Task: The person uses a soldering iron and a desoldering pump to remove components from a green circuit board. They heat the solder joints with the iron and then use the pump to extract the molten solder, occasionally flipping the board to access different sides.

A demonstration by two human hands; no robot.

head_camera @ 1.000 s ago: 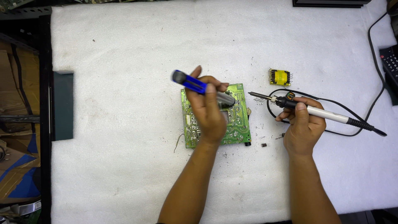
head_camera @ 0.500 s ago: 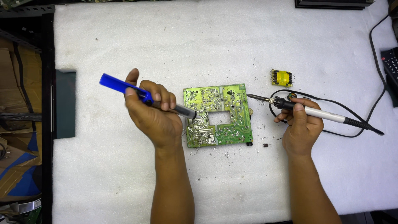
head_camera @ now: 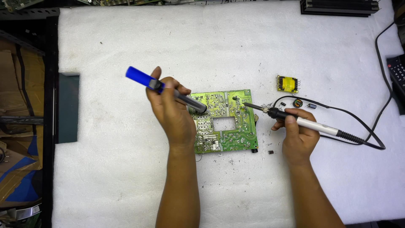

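Where left hand (head_camera: 173,112) covers circuit board (head_camera: 225,122)

One circuit board (head_camera: 223,122), one soldering iron (head_camera: 295,120), one desoldering pump (head_camera: 164,88), one yellow transformer (head_camera: 287,83)

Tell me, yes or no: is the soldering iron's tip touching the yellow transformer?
No. The soldering iron tip rests at the circuit board edge, and the transformer lies apart.

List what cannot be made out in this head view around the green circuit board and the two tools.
- Circuit board: left part hidden by the left hand.
- Blue-ended tool: its middle is covered by that hand's grip.
- Soldering iron: right hand covers part of the handle; tip contact too small to tell.
- Loose bits: too small to identify.
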